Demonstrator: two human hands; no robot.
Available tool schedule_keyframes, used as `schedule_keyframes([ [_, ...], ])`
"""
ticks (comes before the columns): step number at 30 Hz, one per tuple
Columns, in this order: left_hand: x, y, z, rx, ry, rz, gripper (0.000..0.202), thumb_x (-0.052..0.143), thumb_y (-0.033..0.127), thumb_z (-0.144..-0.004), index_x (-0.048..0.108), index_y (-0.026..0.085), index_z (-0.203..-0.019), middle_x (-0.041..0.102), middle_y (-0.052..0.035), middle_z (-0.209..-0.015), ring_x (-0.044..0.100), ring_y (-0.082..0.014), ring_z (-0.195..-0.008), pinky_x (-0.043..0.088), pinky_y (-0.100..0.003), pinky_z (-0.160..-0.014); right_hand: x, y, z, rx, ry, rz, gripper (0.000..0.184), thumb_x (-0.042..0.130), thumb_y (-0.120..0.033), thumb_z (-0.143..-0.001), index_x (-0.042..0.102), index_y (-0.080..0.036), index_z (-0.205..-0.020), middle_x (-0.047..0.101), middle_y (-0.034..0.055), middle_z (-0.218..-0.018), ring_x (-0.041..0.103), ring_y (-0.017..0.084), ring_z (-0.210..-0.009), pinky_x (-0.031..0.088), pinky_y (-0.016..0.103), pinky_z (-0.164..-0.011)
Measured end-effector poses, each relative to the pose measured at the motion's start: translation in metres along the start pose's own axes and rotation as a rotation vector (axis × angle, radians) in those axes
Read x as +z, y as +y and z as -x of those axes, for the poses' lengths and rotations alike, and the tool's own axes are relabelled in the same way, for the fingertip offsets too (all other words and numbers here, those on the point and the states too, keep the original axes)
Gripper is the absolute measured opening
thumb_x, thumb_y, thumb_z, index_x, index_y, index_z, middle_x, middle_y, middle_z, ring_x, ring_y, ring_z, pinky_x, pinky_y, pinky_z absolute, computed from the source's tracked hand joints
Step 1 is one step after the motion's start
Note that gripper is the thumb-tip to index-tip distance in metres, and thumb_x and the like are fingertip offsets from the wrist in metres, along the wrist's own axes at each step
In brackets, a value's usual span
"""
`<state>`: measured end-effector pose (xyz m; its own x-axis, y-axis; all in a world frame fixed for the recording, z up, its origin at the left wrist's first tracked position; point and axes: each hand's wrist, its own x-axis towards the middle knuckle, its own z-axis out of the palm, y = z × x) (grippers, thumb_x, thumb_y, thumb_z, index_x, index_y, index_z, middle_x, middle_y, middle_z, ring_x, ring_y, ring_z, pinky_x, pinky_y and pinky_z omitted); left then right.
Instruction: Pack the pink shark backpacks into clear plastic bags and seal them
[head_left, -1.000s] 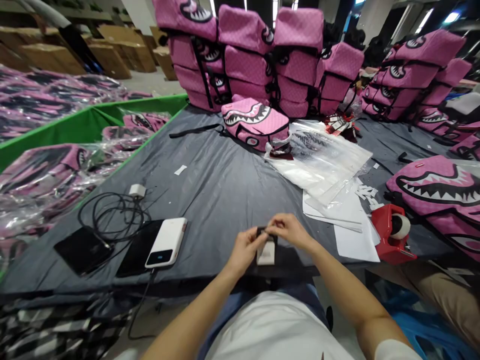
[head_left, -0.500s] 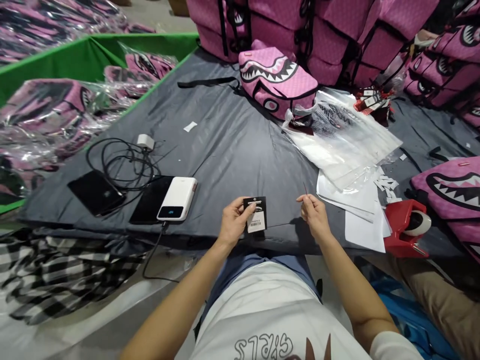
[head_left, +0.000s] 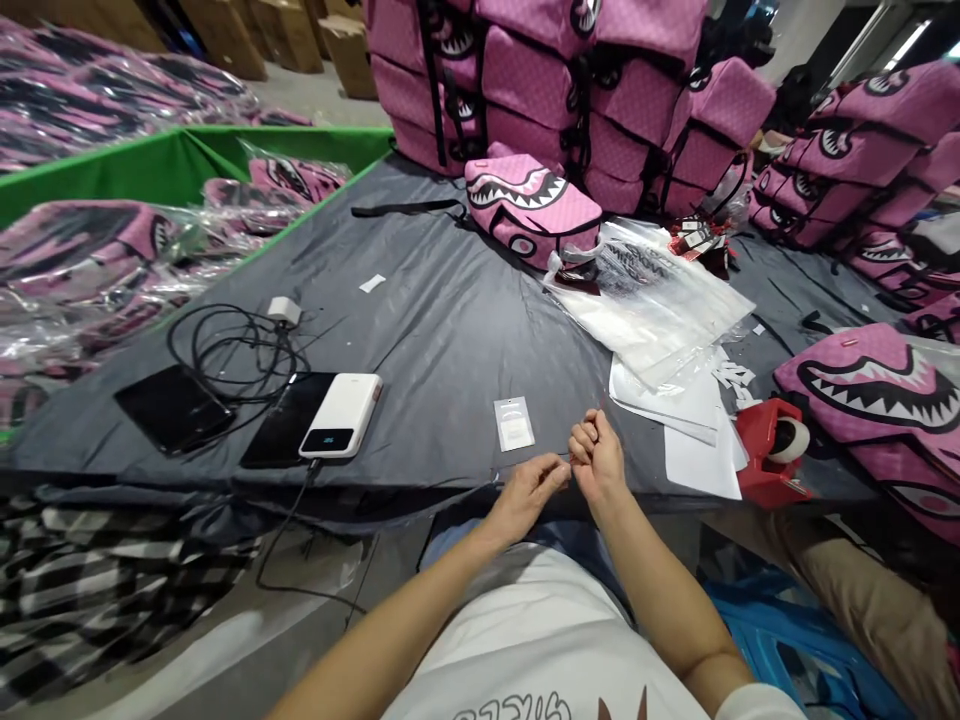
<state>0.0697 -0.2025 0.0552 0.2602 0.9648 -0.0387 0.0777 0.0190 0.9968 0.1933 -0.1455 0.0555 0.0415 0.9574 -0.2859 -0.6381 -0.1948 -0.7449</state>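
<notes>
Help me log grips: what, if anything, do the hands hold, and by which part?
Cannot be told: the left hand and right hand have fingertips close together, too indistinct to show anything pinched. The tag lies unheld.

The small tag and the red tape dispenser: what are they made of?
Small tag: probably glossy coated card; flat, crisp-edged, with a pale sheen.
Red tape dispenser: likely smooth hard plastic, evenly coloured and angular, though painted metal is possible.

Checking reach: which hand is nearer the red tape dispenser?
Right. The right hand is left of the red tape dispenser, with white papers between; the left hand is farther left.
</notes>
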Motion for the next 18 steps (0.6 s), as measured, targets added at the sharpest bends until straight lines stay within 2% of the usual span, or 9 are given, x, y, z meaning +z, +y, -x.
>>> schedule_keyframes([
  [2, 0.003, 0.0, 0.005, 0.021, 0.05, -0.014, 0.04, 0.052, 0.051, -0.088, 0.06, 0.02, -0.065, 0.06, -0.0008, -0.064, 0.055, -0.017, -0.064, 0.041, -0.027, -0.066, -0.012, -0.003, 0.003, -0.067, -0.018, 0.052, 0.034, 0.072, -0.052, -0.084, 0.055, -0.023, -0.082, 0.028, -0.0102, -0.058, 0.023, 0.007, -0.044, 0.023, 0.019, -0.036],
  [4, -0.003, 0.0, 0.013, 0.015, 0.134, -0.046, 0.038, 0.052, 0.05, -0.086, 0.056, 0.021, -0.061, 0.055, 0.0005, -0.06, 0.051, -0.016, -0.061, 0.039, -0.026, -0.063, -0.032, -0.021, 0.004, -0.202, 0.036, 0.121, 0.035, 0.074, -0.053, -0.08, 0.056, -0.023, -0.085, 0.034, -0.0092, -0.059, 0.034, 0.008, -0.048, 0.034, 0.02, -0.042],
  [7, -0.017, -0.004, 0.029, -0.016, 0.248, -0.118, 0.035, 0.05, 0.046, -0.083, 0.05, 0.022, -0.057, 0.048, 0.0023, -0.056, 0.045, -0.0145, -0.059, 0.036, -0.026, -0.06, -0.069, -0.061, 0.017, -0.663, 0.338, 0.262, 0.034, 0.074, -0.049, -0.08, 0.058, -0.024, -0.096, 0.053, -0.0049, -0.073, 0.055, 0.012, -0.067, 0.051, 0.026, -0.068],
  [9, -0.018, -0.006, 0.041, -0.037, 0.191, -0.141, 0.034, 0.048, 0.044, -0.081, 0.048, 0.022, -0.055, 0.046, 0.0029, -0.055, 0.043, -0.0139, -0.057, 0.034, -0.026, -0.059, -0.085, -0.073, 0.039, -0.91, 0.41, 0.504, 0.031, 0.067, -0.047, -0.088, 0.06, -0.024, -0.106, 0.063, 0.0002, -0.091, 0.062, 0.015, -0.086, 0.053, 0.032, -0.085],
  [10, -0.016, -0.006, 0.046, -0.043, 0.128, -0.147, 0.034, 0.048, 0.044, -0.081, 0.048, 0.022, -0.055, 0.045, 0.0031, -0.054, 0.042, -0.0136, -0.056, 0.034, -0.026, -0.058, -0.088, -0.069, 0.052, -0.943, 0.305, 0.689, 0.029, 0.063, -0.046, -0.092, 0.062, -0.023, -0.11, 0.065, 0.0027, -0.097, 0.063, 0.017, -0.093, 0.052, 0.035, -0.09],
  [12, -0.007, -0.006, 0.055, -0.038, 0.009, -0.156, 0.035, 0.047, 0.045, -0.082, 0.047, 0.021, -0.056, 0.043, 0.0036, -0.054, 0.04, -0.0131, -0.055, 0.032, -0.026, -0.056, -0.085, -0.048, 0.078, -0.875, -0.143, 1.073, 0.028, 0.059, -0.045, -0.098, 0.066, -0.023, -0.113, 0.069, 0.0068, -0.101, 0.065, 0.021, -0.096, 0.052, 0.037, -0.091],
  [14, 0.0, -0.006, 0.061, -0.018, -0.034, -0.172, 0.037, 0.046, 0.045, -0.085, 0.046, 0.021, -0.057, 0.043, 0.0038, -0.054, 0.039, -0.0126, -0.055, 0.031, -0.026, -0.055, -0.076, -0.018, 0.098, -0.799, -0.561, 1.31, 0.028, 0.053, -0.043, -0.102, 0.07, -0.022, -0.11, 0.071, 0.0072, -0.093, 0.065, 0.02, -0.085, 0.053, 0.033, -0.081],
  [16, -0.002, -0.008, 0.062, -0.002, -0.046, -0.173, 0.039, 0.045, 0.046, -0.088, 0.048, 0.021, -0.058, 0.047, 0.0031, -0.055, 0.042, -0.0128, -0.056, 0.033, -0.026, -0.056, -0.071, 0.006, 0.108, -0.816, -0.699, 1.393, 0.033, 0.043, -0.038, -0.107, 0.071, -0.02, -0.104, 0.069, 0.0048, -0.079, 0.061, 0.016, -0.07, 0.049, 0.027, -0.067],
  [18, -0.015, -0.014, 0.059, 0.019, -0.027, -0.195, 0.041, 0.044, 0.047, -0.092, 0.054, 0.021, -0.062, 0.056, 0.0009, -0.061, 0.05, -0.0146, -0.06, 0.04, -0.027, -0.061, -0.07, 0.016, 0.105, -0.816, -0.689, 1.402, 0.038, 0.036, -0.034, -0.11, 0.07, -0.019, -0.101, 0.065, 0.0029, -0.074, 0.059, 0.014, -0.064, 0.044, 0.024, -0.061],
])
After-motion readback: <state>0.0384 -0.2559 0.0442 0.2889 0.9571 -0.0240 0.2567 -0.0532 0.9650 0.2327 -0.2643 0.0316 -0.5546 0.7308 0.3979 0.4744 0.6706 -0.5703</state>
